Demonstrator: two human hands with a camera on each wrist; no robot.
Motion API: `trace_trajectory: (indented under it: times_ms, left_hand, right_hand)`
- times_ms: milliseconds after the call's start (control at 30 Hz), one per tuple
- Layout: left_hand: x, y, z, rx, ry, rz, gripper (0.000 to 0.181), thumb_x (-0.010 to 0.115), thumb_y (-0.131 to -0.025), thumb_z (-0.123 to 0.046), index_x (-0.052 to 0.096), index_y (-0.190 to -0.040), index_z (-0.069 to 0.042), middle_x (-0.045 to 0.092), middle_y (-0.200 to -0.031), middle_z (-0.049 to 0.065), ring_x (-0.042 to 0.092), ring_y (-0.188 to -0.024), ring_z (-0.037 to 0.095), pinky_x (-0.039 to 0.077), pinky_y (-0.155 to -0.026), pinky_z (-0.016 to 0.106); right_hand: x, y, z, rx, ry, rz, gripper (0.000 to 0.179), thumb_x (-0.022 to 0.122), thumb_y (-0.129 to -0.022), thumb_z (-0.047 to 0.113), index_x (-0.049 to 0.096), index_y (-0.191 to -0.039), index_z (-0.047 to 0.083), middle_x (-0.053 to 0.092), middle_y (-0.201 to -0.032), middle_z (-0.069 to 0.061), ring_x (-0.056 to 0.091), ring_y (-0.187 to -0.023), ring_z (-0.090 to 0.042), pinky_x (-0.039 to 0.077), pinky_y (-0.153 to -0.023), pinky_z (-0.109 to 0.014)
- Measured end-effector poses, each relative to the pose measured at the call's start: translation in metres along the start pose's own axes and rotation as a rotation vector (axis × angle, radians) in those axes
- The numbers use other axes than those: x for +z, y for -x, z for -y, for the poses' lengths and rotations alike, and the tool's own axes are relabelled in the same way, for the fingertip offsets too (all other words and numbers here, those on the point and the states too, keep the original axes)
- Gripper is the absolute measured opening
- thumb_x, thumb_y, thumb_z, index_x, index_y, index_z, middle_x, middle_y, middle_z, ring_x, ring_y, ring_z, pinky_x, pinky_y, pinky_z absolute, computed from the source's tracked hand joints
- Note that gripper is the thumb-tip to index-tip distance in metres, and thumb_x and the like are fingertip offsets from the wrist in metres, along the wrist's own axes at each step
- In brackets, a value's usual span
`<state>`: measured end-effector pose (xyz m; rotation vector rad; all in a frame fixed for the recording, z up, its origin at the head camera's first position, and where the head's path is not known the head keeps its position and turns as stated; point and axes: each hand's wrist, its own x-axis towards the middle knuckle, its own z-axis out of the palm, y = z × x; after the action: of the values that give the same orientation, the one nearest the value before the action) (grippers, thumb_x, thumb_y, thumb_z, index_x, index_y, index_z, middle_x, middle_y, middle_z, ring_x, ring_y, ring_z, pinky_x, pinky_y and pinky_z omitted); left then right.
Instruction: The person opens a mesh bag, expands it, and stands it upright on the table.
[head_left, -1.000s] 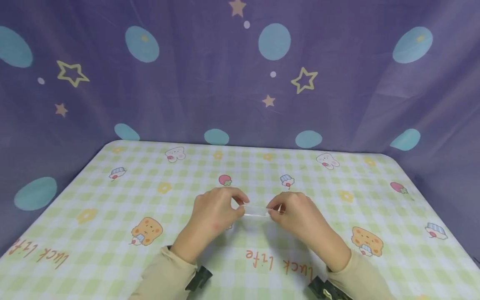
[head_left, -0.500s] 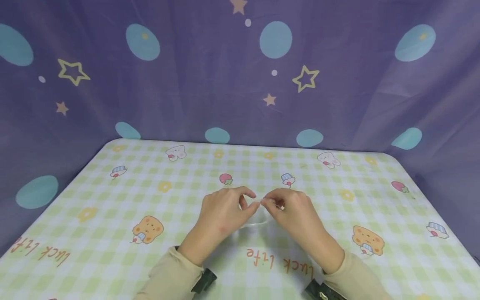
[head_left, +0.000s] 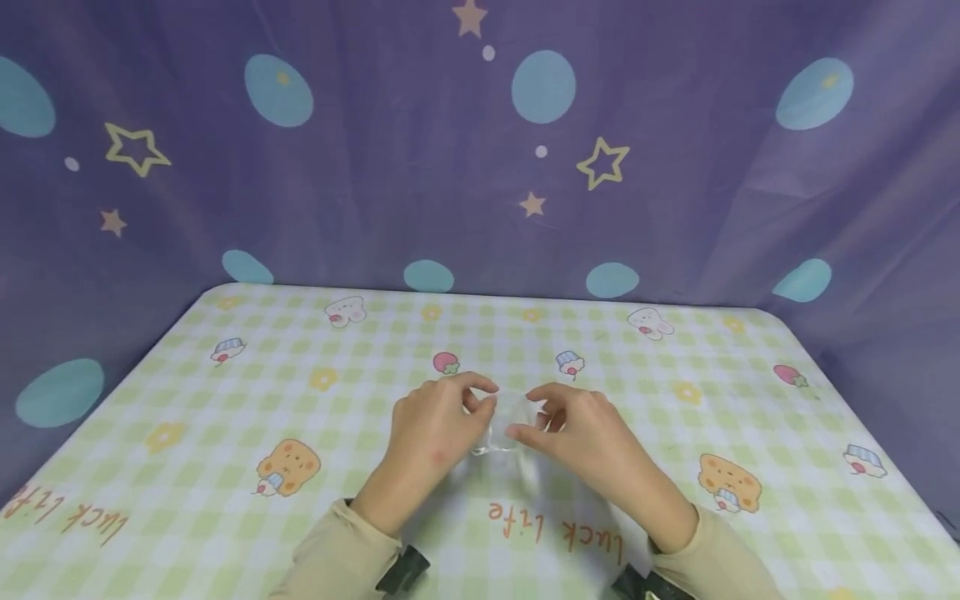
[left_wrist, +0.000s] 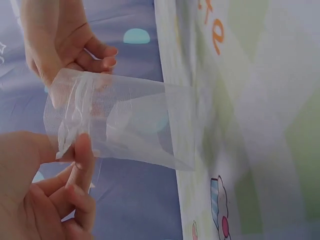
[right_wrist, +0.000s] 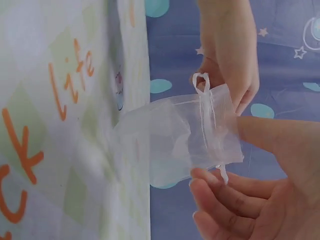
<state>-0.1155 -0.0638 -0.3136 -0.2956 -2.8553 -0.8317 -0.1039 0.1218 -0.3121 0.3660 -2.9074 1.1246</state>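
Observation:
A small sheer white drawstring pouch (head_left: 512, 412) hangs upright between the hands, close over the tablecloth. My left hand (head_left: 438, 427) pinches it near the gathered top, thumb and finger on opposite sides, as the left wrist view shows. In the right wrist view a white ribbon loop (right_wrist: 201, 82) sticks out at one side of the pouch and a short ribbon end at the other. My right hand (head_left: 592, 429) is at the other side, its thumb at the mouth and its fingers spread apart from it. A paler shape shows through the pouch's mesh.
A green-and-white checked tablecloth (head_left: 360, 467) with printed cartoons and lettering covers the table. Behind it hangs a purple curtain (head_left: 420, 167) with stars and blue dots. Dark straps (head_left: 403, 571) are on both wrists.
The hands came together at the pouch's top, then parted again. The pouch, earlier stretched between both hands, now hangs from the left hand, and the right thumb and fingers have spread.

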Motion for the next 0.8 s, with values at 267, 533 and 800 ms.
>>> trace_trajectory:
  times_ms: [267, 533, 800]
  left_hand:
    - [-0.004, -0.001, 0.003, 0.006, 0.047, 0.045, 0.017, 0.068, -0.090, -0.032, 0.076, -0.104, -0.028, 0.067, -0.075, -0.020, 0.052, -0.054, 0.004, 0.044, -0.058, 0.032]
    - [-0.010, -0.004, 0.011, -0.039, 0.006, 0.115, 0.016, 0.073, -0.085, -0.031, 0.076, -0.100, -0.029, 0.066, -0.080, -0.021, 0.048, -0.049, 0.011, 0.040, -0.054, 0.032]
    - [-0.008, -0.005, 0.011, -0.052, 0.017, 0.143, 0.023, 0.065, -0.079, -0.021, 0.076, -0.097, -0.031, 0.067, -0.083, -0.020, 0.051, -0.056, 0.010, 0.042, -0.064, 0.036]
  right_hand:
    - [0.001, -0.002, -0.004, -0.087, -0.005, -0.026, 0.023, 0.075, -0.084, 0.004, 0.073, -0.107, 0.003, 0.070, -0.077, 0.003, 0.063, -0.066, -0.006, 0.051, -0.059, -0.027]
    - [-0.005, -0.004, -0.010, -0.110, 0.044, -0.027, 0.015, 0.073, -0.085, 0.003, 0.076, -0.099, 0.008, 0.067, -0.071, 0.007, 0.059, -0.064, -0.005, 0.050, -0.061, -0.028]
    - [-0.011, -0.005, -0.012, -0.104, 0.042, -0.001, 0.011, 0.070, -0.088, 0.005, 0.076, -0.096, 0.009, 0.066, -0.074, 0.007, 0.057, -0.065, -0.006, 0.048, -0.060, -0.028]
